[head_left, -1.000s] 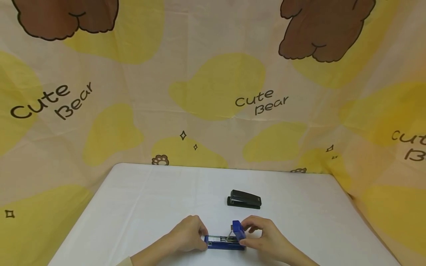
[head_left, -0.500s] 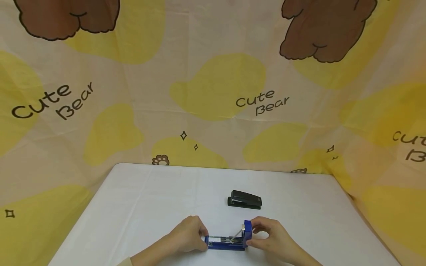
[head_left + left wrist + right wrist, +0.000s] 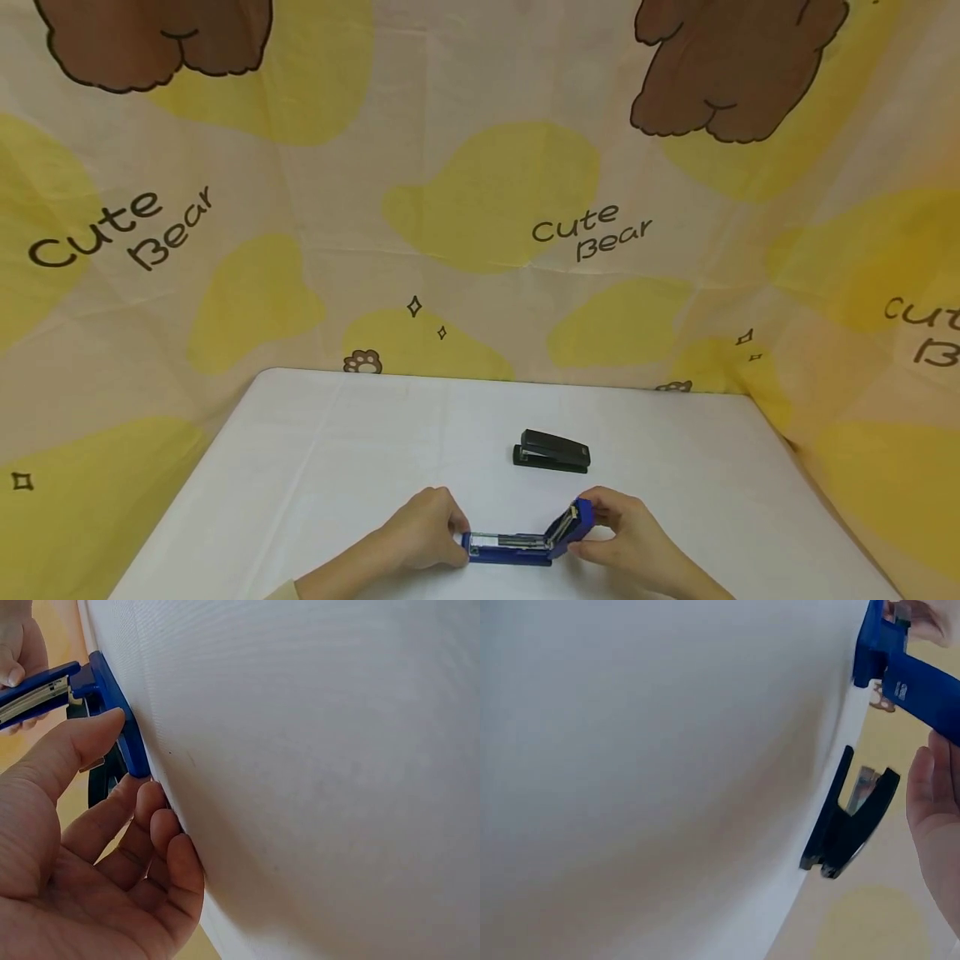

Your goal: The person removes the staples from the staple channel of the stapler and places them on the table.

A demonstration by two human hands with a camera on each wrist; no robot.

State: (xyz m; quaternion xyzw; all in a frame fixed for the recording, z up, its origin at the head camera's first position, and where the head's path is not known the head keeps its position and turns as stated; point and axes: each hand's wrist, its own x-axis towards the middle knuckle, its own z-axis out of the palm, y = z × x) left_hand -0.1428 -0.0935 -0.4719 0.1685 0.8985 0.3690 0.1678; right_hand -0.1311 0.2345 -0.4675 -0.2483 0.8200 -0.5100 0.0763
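A blue stapler (image 3: 510, 553) lies on the white table with its top arm swung back past upright, so the metal staple channel inside shows. My left hand (image 3: 427, 529) pinches the base at its left end between thumb and fingers; the left wrist view shows the thumb pressing on the blue base (image 3: 124, 724). At the other end my right hand (image 3: 618, 533) holds the raised blue top arm (image 3: 581, 525), thumb on the near side and fingers behind. In the right wrist view the top arm (image 3: 926, 690) leans away from the base, and part of that hand is cut off.
Behind the blue stapler stands a black stapler (image 3: 552, 451), its top arm slightly raised from its base. The white table (image 3: 360, 442) ends at a cloth backdrop (image 3: 465, 200) printed with bears and yellow patches.
My right hand has moved right, tilting the blue stapler's top arm from leaning over the base, through upright, to leaning back. The left hand stays at the base.
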